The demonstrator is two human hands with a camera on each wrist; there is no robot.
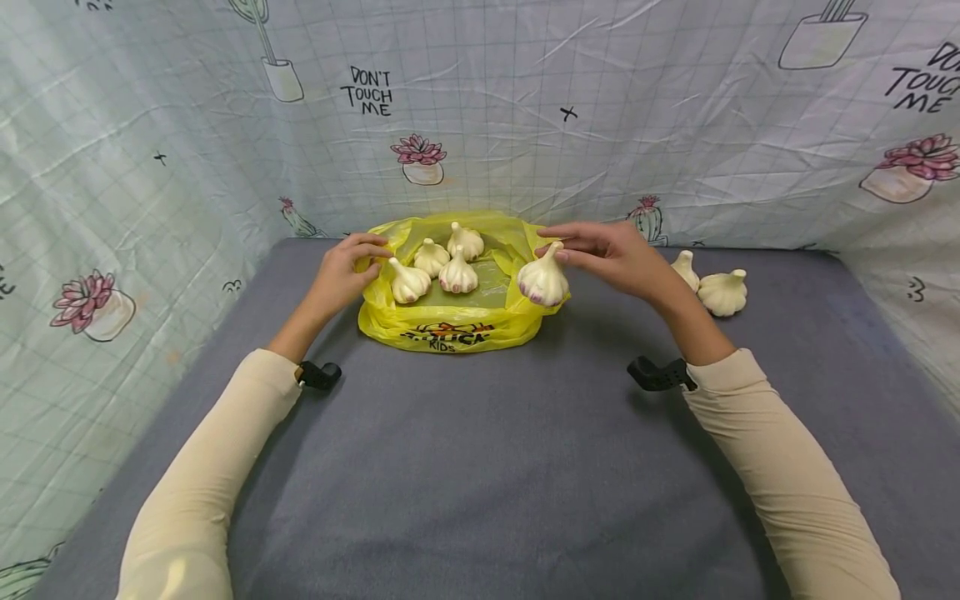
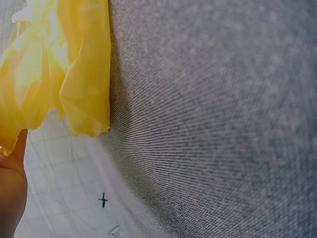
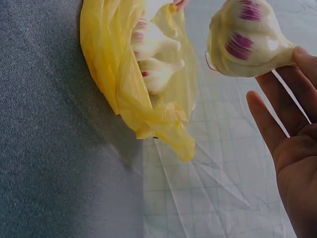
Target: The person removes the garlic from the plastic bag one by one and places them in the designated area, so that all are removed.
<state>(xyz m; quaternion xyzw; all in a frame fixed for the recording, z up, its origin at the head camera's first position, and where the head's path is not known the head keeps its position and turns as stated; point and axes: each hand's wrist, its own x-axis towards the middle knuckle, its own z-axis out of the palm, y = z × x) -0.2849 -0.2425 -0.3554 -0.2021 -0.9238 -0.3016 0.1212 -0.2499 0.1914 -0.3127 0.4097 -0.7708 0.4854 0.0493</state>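
Note:
My right hand (image 1: 611, 254) pinches a garlic bulb (image 1: 543, 279) by its stem, over the right rim of a yellow plastic bag (image 1: 517, 329). In the right wrist view that bulb (image 3: 247, 39) shows purple streaks, with thumb and fingertips at its stem. My left hand (image 1: 347, 271) grips the bag's left rim, thumb and fingers curled at the edge. Several garlic bulbs sit inside the open bag, among them a front-left bulb (image 1: 409, 282) and a rear bulb (image 1: 466, 241). The left wrist view shows the bag's side (image 2: 86, 74) and part of the left hand (image 2: 11, 193).
To the right of the bag, a garlic bulb (image 1: 722, 293) lies on the grey cloth (image 1: 480, 467), and another bulb (image 1: 685, 269) is partly hidden by my right forearm. A printed curtain (image 1: 495, 125) stands behind the table and along its sides.

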